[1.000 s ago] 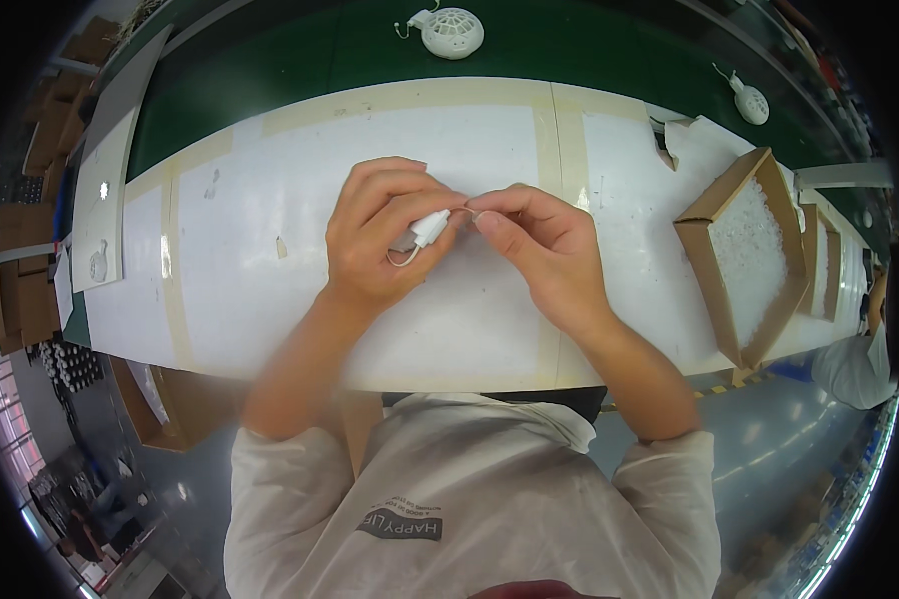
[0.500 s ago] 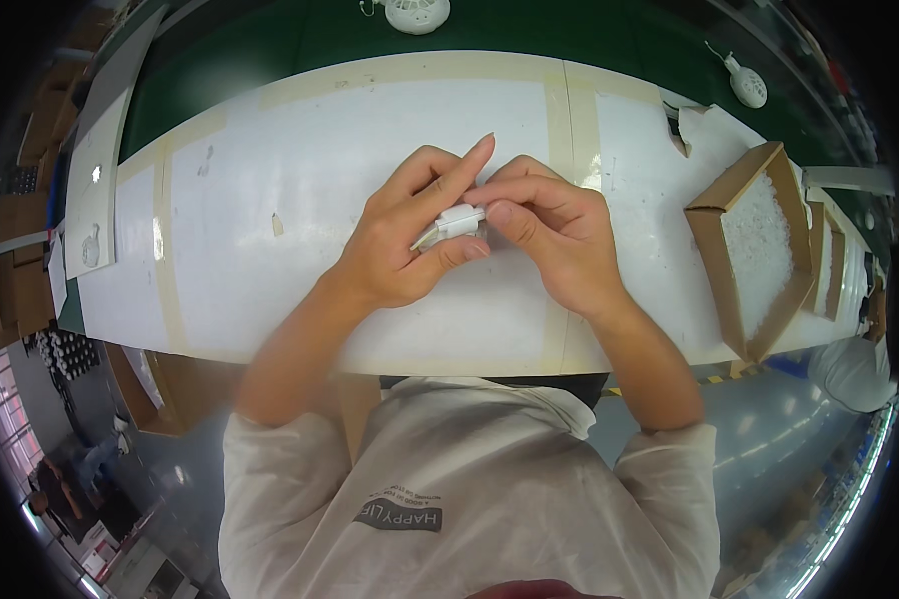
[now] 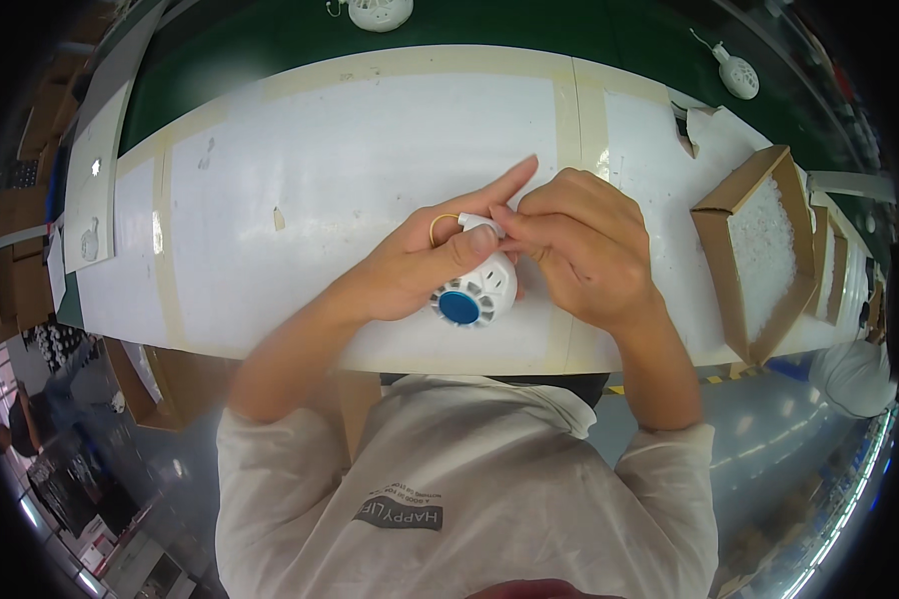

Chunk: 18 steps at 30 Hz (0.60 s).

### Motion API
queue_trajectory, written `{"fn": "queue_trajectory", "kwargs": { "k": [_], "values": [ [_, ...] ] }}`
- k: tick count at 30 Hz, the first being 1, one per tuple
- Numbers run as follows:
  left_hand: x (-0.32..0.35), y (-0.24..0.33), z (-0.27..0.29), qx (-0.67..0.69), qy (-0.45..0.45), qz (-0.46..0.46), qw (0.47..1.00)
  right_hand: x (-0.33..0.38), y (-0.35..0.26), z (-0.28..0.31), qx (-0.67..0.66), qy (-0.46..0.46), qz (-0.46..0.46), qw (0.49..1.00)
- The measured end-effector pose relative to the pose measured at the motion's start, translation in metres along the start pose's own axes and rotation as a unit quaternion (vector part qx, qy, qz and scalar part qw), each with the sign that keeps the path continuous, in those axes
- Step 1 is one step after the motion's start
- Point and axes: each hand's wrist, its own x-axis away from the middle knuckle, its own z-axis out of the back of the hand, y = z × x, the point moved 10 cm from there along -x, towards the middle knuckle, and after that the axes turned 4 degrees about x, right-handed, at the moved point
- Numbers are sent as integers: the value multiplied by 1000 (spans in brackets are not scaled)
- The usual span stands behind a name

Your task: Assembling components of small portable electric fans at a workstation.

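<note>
Now turned blue disc (image 3: 459,307) up, the white device (image 3: 504,290) sits clasped in my left grip (image 3: 420,257), cord loop (image 3: 433,228) still exposed, contents of my right grip (image 3: 597,252) unclear.

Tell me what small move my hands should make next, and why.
I'd probably ease your right hand's fingertips slightly off the narrow end of the white round device, keeping your left hand steady. The left thumb already lies across the device, while the right fingertips are closed together there, hiding whatever is between them.
</note>
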Motion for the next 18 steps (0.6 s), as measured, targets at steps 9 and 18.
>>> {"fn": "queue_trajectory", "kwargs": {
  "k": [9,18],
  "values": [
    [6,28,-11,-330,3,-184,926,19,40,-22,-301,-110,-275,907],
    [12,49,4,-314,107,-294,897,8,23,-29,-184,-53,-192,963]
  ]
}}
